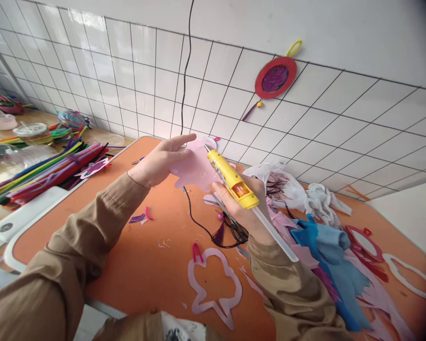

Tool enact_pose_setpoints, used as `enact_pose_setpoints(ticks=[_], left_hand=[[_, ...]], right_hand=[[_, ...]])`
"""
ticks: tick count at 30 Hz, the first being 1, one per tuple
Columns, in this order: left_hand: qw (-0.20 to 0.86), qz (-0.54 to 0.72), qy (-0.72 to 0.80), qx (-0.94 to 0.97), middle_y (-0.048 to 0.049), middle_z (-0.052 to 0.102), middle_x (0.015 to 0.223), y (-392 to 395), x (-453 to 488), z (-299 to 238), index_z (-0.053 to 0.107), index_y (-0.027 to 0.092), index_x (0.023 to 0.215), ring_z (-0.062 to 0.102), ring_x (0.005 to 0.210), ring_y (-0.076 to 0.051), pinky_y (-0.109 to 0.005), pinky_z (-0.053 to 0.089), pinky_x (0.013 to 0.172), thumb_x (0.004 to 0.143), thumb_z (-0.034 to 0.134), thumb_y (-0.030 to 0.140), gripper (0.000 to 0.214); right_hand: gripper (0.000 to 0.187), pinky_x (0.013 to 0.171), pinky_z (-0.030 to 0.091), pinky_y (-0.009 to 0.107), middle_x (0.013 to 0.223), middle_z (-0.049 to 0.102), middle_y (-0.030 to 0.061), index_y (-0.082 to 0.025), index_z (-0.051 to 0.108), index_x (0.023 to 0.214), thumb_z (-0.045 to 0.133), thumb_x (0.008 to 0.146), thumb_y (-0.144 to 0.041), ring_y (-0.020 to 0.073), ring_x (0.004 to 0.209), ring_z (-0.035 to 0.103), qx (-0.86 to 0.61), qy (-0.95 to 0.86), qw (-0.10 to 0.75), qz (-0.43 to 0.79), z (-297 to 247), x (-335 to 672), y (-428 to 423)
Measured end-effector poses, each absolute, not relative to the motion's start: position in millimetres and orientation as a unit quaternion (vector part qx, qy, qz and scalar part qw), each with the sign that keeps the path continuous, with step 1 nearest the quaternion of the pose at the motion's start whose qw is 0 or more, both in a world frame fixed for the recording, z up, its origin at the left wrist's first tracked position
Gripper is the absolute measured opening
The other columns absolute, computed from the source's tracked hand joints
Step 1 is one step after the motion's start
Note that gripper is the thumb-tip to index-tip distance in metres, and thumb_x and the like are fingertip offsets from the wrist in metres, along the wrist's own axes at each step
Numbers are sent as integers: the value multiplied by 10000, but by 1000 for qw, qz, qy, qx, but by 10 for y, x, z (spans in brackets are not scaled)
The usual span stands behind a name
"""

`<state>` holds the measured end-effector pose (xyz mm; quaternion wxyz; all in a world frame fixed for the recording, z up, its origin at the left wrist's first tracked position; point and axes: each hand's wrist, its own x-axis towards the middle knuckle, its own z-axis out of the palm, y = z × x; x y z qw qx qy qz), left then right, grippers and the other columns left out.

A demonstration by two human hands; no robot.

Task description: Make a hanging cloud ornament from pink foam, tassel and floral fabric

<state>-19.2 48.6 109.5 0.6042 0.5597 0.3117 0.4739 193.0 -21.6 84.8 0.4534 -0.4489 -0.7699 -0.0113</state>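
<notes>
In my left hand (166, 158) is a thin pink sheet (195, 168) with a wavy cut edge, raised above the table; a pale rim shows along its top. My right hand (246, 203) is wrapped round a yellow glue gun (230, 175), a long clear glue stick (275, 234) sticking out of its back. The nozzle points at the upper part of the pink sheet; whether it touches I cannot tell. On the table below lies a pink flower-shaped frame (236, 284) with a bent pink pipe cleaner (197, 253) at its top.
Scissors (237, 229) and a dark purple tassel (219, 234) lie under my right hand, by a black cord (190, 203). Blue felt (319, 241) and pink scraps are heaped at right. Pipe cleaners (49, 170) are piled at left. A red round ornament (276, 77) hangs on the tiled wall.
</notes>
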Motion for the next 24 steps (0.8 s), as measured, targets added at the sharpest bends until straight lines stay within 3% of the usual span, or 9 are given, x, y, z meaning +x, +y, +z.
enact_pose_setpoints(ticks=[10, 17, 21, 24], left_hand=[[612, 479, 303, 551, -76, 700, 925, 453, -175, 1114, 585, 132, 1395, 643, 765, -162, -287, 469, 690, 825, 699, 209, 586], [587, 491, 321, 559, -50, 666, 808, 514, -219, 1107, 627, 108, 1327, 587, 650, -134, -260, 415, 586, 780, 717, 221, 566], [546, 530, 341, 552, -50, 687, 839, 555, -284, 1160, 634, 124, 1319, 582, 666, -140, -257, 409, 567, 751, 736, 217, 585], [469, 620, 347, 525, -25, 690, 838, 558, -400, 1281, 638, 170, 1311, 564, 715, -145, -257, 413, 592, 747, 771, 232, 582]], right_hand=[[224, 531, 457, 344, 591, 565, -10, -261, 520, 685, 593, 896, -276, 174, 526, 558, -443, -788, 428, 5, 839, 1888, -198], [145, 708, 568, 411, 743, 643, 29, -267, 559, 791, 606, 918, -320, 228, 727, 671, -445, -756, 479, 14, 863, 1890, -227], [134, 759, 575, 440, 859, 675, 58, -266, 562, 866, 597, 934, -375, 262, 843, 699, -422, -737, 527, -3, 813, 1955, -115], [166, 706, 565, 402, 831, 686, 38, -265, 593, 986, 622, 920, -415, 242, 758, 697, -432, -733, 526, 5, 776, 2015, -14]])
